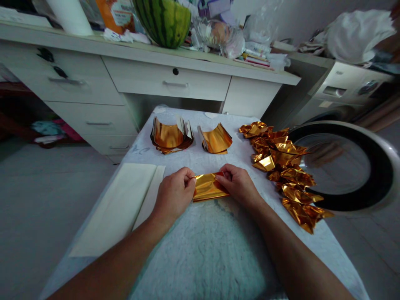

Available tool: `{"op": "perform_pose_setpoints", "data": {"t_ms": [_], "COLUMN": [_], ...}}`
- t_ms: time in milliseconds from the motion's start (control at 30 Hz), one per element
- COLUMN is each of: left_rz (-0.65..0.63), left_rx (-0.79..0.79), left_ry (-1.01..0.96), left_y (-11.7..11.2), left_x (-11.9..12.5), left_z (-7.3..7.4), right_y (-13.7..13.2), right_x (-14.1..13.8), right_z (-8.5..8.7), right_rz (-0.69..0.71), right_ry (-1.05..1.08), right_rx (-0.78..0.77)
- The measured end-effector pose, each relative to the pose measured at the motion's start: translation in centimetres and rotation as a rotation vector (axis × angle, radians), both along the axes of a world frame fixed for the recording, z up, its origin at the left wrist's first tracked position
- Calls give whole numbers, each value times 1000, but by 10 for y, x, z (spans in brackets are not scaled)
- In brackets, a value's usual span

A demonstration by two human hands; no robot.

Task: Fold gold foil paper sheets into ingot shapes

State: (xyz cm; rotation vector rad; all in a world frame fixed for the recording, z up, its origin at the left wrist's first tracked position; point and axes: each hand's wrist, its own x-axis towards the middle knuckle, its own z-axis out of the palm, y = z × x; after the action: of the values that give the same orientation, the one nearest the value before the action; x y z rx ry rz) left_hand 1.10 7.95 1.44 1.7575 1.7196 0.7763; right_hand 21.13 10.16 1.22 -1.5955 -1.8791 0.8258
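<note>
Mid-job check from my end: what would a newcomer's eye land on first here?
Probably the shiny crumpled gold foil pieces lined up along the right side of the table. Next, the folded gold foil strip at the center, held between the left hand and right hand. Then the cut watermelon on the counter behind.

No lettering seems legible, given blur.

Premises appear to be a home, as evidenced by a front-loading washing machine (350, 79) beyond the right corner of a white desk (200, 62) and a cut watermelon (165, 21) near its front edge.
</note>
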Motion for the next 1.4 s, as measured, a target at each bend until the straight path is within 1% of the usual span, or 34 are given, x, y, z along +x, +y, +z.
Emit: {"op": "perform_pose_setpoints", "data": {"t_ms": [133,267,467,533,600,667,733,800,833,933,1167,1300,1400], "left_rz": [-33,-55,-101,-71,-41,-77,-184,-277,-303,-321,-357,-364,-372], "left_rx": [14,37,81,134,198,232,214,178,163,151,166,177,168], "left_ry": [200,324,369,349,338,355,384,391,386,368,411,451,461], "left_y": [0,2,4,5,5,7,8,10,11,12,3,-4,-9], "left_x": [2,3,3,2,2,2,2,2,2,1,1,1,-1], "left_z": [1,0,-5,-6,-6,-5,-4,-3,-3,-2,1,-1,-2], "right_y": [-1,-1,-1,-1,0,0,1,2,2,2,-5,-12,-15], "right_x": [-3,-6,-7,-7,-7,-7,-7,-8,-8,-8,-14,-19,-20], "right_z": [1,-2,-3,-3,-3,-2,0,2,3,7,13,14,15], "right_rz": [2,-12,10,10,10,49,144,254,296,355,293,254,259], "right_ry": [-87,-124,-280,-313,-329,-342,-353,-354,-351,-350,-432,-511,-558], "right_rx": [40,35,51,81,149,225,256,247,237,209,167,181,177]}}
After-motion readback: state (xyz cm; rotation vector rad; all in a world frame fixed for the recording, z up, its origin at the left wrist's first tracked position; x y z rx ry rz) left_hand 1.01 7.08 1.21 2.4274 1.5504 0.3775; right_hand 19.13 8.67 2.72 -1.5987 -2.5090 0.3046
